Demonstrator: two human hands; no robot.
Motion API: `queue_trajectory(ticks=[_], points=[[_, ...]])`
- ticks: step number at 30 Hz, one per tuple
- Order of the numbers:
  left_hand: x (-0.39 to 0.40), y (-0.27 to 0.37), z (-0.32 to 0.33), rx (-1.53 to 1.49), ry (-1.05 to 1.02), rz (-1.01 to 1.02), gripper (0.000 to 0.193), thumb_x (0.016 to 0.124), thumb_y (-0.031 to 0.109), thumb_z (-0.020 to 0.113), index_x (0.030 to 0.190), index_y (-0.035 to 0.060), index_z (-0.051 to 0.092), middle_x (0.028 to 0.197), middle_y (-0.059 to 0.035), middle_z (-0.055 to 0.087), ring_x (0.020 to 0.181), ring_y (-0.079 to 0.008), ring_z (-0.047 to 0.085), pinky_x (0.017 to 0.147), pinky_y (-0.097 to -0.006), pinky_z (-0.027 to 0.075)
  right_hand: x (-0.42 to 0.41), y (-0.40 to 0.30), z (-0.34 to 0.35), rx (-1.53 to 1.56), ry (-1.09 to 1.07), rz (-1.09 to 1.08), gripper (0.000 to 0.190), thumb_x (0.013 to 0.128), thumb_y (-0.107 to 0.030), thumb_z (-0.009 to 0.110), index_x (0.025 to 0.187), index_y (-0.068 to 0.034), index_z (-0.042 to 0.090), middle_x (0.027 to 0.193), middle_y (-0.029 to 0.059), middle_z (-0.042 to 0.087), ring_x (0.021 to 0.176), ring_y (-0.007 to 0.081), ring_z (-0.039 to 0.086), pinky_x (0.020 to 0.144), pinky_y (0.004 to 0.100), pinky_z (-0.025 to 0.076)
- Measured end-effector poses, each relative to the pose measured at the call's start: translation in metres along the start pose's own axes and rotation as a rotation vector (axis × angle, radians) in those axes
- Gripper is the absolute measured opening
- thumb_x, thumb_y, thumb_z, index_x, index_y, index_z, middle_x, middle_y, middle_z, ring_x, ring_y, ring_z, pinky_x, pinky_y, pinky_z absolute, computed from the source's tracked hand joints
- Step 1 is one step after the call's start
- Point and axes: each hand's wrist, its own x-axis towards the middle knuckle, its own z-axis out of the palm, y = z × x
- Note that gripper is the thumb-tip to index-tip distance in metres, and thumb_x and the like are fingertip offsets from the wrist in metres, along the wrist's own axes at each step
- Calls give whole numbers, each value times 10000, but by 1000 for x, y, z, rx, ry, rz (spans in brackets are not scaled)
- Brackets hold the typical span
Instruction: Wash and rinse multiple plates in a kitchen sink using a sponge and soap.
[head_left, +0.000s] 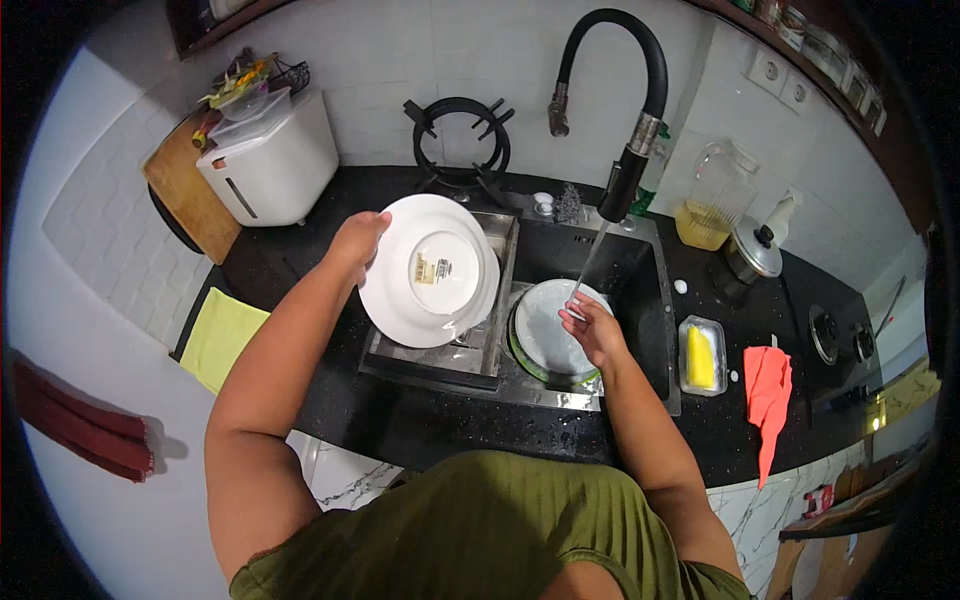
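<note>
My left hand grips the left edge of a white plate, tilted so that its underside, with a small label, faces me. The plate is over the metal tray at the left of the sink. Water runs from the black flexible faucet onto the fingers of my right hand, which are slightly spread and hold nothing. Below that hand, in the black sink basin, a white plate rests on top of a green-rimmed dish.
Right of the sink are a plastic tub with a yellow sponge, a coral cloth, a lidded pot and a glass pitcher. A white container, cutting board and lime cloth are left. A pan support leans behind.
</note>
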Motion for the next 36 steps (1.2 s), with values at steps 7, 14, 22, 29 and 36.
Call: queue_trajectory(ticks=[7, 14, 22, 29, 36], points=[[21, -33, -1, 51, -64, -58, 334, 846, 300, 465, 972, -2, 529, 942, -134, 574, 848, -236, 538, 765, -398, 404, 32, 8, -25, -868, -79, 190, 318, 773, -199, 542, 1045, -36, 525, 868, 74, 570, 824, 154, 560, 703, 265, 439], [29, -45, -18, 838, 32, 199, 499, 790, 331, 511, 1092, -60, 445, 1079, -251, 499, 1006, -339, 496, 849, -369, 392, 62, 47, -63, -2083, -618, 33, 459, 640, -305, 606, 1041, -84, 570, 997, 144, 582, 923, 285, 558, 786, 360, 440], [16, 7, 50, 1191, -16, 816, 612, 722, 250, 596, 1211, -22, 348, 1244, -235, 336, 1161, -357, 329, 966, -426, 268, 46, 52, -33, -2314, -630, 18, 217, 673, -224, 567, 823, -87, 644, 865, 125, 623, 817, 287, 600, 694, 378, 485], [48, 73, 191, 1330, 31, 1144, 695, 747, 183, 535, 1270, -90, 167, 1350, -239, 136, 1272, -320, 133, 1019, -407, 179, 47, 60, -43, -2274, -603, -89, 179, 667, -187, 562, 789, -70, 620, 837, 140, 617, 783, 298, 602, 661, 386, 486], [111, 92, 237, 1468, 230, 1082, 622, 747, 109, 389, 1282, -94, 147, 1380, -203, 71, 1289, -278, 88, 1034, -338, 150, 42, 57, -29, -2294, -723, -66, 201, 640, -216, 594, 784, -78, 621, 817, 136, 621, 770, 288, 604, 651, 383, 484]])
